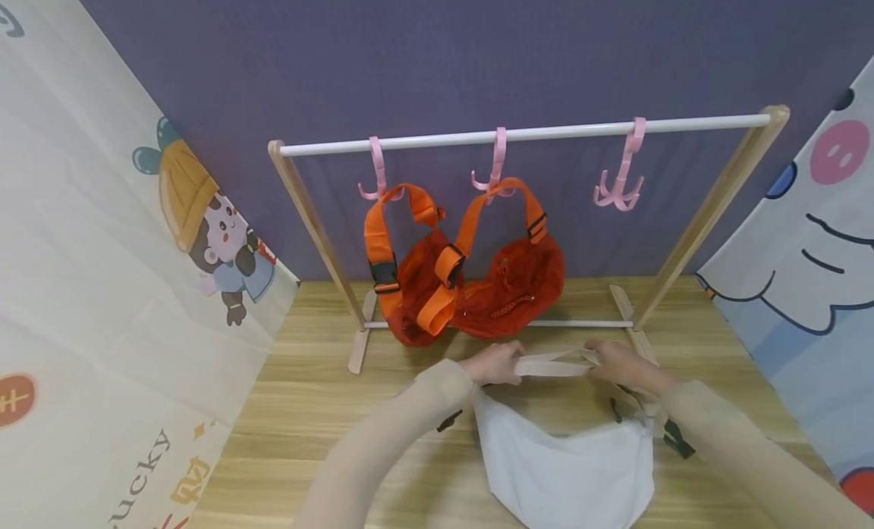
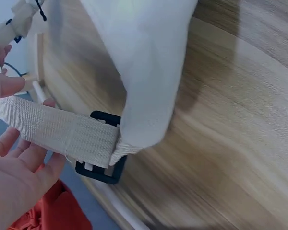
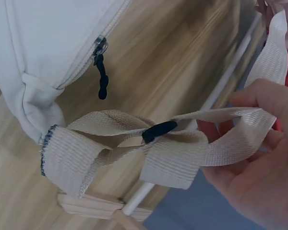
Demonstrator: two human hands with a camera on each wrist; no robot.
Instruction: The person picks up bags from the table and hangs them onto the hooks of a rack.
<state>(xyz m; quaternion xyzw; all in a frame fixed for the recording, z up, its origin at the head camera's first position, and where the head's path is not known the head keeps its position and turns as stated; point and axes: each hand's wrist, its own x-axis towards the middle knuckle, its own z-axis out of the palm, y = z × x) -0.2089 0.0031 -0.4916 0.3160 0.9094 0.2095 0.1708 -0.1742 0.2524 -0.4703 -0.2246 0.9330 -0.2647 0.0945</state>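
A white crossbody bag (image 1: pixel 567 468) hangs below both hands over the wooden surface, its cream webbing strap (image 1: pixel 553 367) stretched between them. My left hand (image 1: pixel 493 363) holds the strap at its left end; in the left wrist view the webbing (image 2: pixel 62 129) passes between thumb and fingers, near a black slider buckle (image 2: pixel 101 178). With the right hand (image 1: pixel 624 366) I grip the strap's other end. Close up, the right hand (image 3: pixel 259 148) has folded webbing (image 3: pixel 240 143) between thumb and fingers, beside a black slider (image 3: pixel 158 132). A black zipper pull (image 3: pixel 102 79) dangles from the bag.
A rack with a white rail (image 1: pixel 437 140) and wooden legs (image 1: pixel 710 218) stands ahead. Pink hooks hang on it; two carry red-orange bags (image 1: pixel 512 286) by orange straps, while the right pink hook (image 1: pixel 620 184) bears nothing. Printed cloths (image 1: pixel 102 248) flank both sides.
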